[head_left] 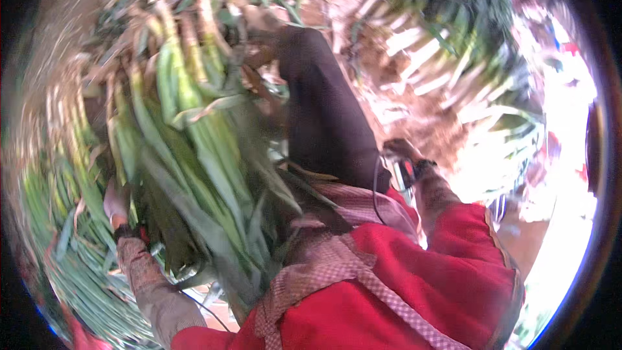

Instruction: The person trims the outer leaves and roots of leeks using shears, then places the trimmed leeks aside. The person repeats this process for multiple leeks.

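A big bundle of leeks [210, 149] with broad green leaves and pale yellowish stalks lies across my lap, leaves toward me. My left hand [117, 202] is against the bundle's left side, its fingers hidden among the leaves. To the right, beside my dark-trousered knee, is my right hand [403, 149]. Its fingers look curled, but blur and shadow hide whatever may be in them. A black band with a red part [408, 170] sits near the right wrist, with a thin dark cable [376, 188] looping beside it.
More leeks [78, 272] are heaped at the left. Across the brown soil [395, 71] at the right lies a row of leeks [447, 52], white stalks toward me. A checked apron [317, 266] covers part of my red top. Bright glare washes out the far right.
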Available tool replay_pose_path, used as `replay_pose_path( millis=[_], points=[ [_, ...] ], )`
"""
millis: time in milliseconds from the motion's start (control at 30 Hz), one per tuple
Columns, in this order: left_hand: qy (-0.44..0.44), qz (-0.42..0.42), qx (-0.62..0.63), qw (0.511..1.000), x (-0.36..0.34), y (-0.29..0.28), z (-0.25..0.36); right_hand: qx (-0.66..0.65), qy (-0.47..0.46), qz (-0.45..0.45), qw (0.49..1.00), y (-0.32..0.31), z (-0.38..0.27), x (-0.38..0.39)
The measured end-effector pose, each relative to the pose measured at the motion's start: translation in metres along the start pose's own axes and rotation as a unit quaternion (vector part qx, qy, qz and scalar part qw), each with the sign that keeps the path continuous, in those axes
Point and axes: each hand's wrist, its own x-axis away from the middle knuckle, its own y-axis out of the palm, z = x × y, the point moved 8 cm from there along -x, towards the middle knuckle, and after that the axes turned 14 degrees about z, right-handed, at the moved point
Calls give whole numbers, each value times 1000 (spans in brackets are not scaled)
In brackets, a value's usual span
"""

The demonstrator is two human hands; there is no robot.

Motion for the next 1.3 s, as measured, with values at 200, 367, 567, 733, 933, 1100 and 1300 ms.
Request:
replay_pose_path(
  millis=[200,367,567,733,933,1100,1300],
  points=[
    [2,-26,109,994,-30,16,-59,-62,196,60,977,69,22,51],
    [-297,-47,530,793,-30,77,-113,-155,573,-57,803,66,18,101],
    [-56,-15,167,984,-28,16,-72,-68,403,-74,910,35,-36,10],
    [-22,13,90,996,-47,-115,5,-152,435,-71,885,36,-18,-94],
    [84,55,-71,992,-44,-25,57,-160,277,110,941,-20,-22,-207],
    [-224,9,313,923,-4,23,14,-137,177,211,952,-45,-9,-254],
    [-192,62,276,940,40,-43,100,-29,283,78,956,20,37,-291]
  ],
)
